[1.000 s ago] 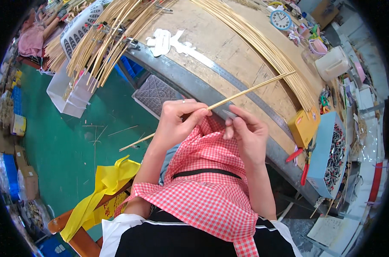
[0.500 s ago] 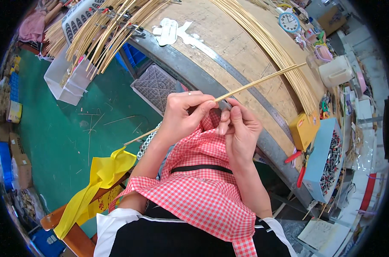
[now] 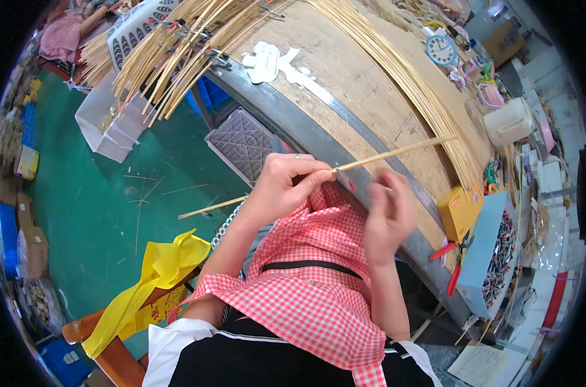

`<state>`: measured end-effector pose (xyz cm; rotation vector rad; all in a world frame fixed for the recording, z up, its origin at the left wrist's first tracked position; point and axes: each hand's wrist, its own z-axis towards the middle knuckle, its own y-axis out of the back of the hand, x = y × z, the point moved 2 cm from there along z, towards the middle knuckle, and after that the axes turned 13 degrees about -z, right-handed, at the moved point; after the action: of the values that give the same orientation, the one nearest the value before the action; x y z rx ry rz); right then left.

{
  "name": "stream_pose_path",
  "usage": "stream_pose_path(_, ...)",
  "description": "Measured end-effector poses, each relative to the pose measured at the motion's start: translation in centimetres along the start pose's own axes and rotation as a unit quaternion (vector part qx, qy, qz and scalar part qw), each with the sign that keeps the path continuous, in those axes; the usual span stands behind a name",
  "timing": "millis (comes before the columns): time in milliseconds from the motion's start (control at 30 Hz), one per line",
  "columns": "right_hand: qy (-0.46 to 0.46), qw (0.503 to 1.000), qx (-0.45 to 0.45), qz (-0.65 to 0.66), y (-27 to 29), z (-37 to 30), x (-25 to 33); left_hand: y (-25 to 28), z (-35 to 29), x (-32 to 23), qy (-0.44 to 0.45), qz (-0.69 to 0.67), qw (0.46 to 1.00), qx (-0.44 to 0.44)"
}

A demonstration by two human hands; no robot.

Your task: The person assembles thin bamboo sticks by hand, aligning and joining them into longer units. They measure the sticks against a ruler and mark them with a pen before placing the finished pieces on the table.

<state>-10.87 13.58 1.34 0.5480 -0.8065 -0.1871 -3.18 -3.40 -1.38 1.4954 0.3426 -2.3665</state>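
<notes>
My left hand (image 3: 290,187) is closed in a pinch on a thin bundle of bamboo strips (image 3: 396,151). The bundle slants up to the right over the workbench, and its other end shows beyond my left forearm. Beside my left fingertips a small dark piece with a red tip (image 3: 351,185) sits at the strips; its exact kind is too small to tell. My right hand (image 3: 390,216) is apart from the bundle, below it and to its right. Motion smears its fingers, so whether they hold anything cannot be seen.
Long bamboo strips (image 3: 396,61) lie along the wooden bench (image 3: 335,39), near a metal ruler (image 3: 348,116). Clipped bundles (image 3: 170,58) jut over its left edge. At right are a yellow box (image 3: 459,213), red-handled pliers (image 3: 456,274) and a blue box (image 3: 483,258) of small clips.
My right hand has come away from the bundle, moving right and down. The bundle's far end has dropped lower, and a red-tipped dark piece now shows near my left fingertips.
</notes>
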Motion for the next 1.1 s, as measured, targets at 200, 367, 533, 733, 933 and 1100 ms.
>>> stream_pose_path(200, 0.298, 0.889, 0.084, -0.337, 3.3, 2.3, 2.4, 0.0, -0.2, -0.7, -0.042, 0.123, 0.987, 0.099)
stream_pose_path(367, 0.238, 0.917, 0.184, -0.264, 3.3, 0.8, -1.4, -0.9, -0.7, -1.8, -0.033, 0.235, 0.957, 0.168)
stream_pose_path(533, 0.236, 0.929, 0.109, -0.265, 4.8, 1.9, -2.8, 0.0, -0.3, -5.9, -0.142, 0.257, 0.955, 0.024)
stream_pose_path(733, 0.168, 0.950, 0.071, -0.252, 8.4, 3.5, -4.5, 5.9, -0.9, -9.9, -0.122, 0.350, 0.925, -0.088)
stream_pose_path(933, 0.184, 0.955, 0.029, -0.233, 10.1, 6.1, -5.1, 9.1, -0.9, -9.0, -0.065, 0.486, 0.863, -0.119)
stream_pose_path(1100, 0.159, 0.943, 0.014, -0.292, 9.5, 7.5, -6.0, 10.1, -0.7, -7.2, -0.075, 0.448, 0.878, -0.151)
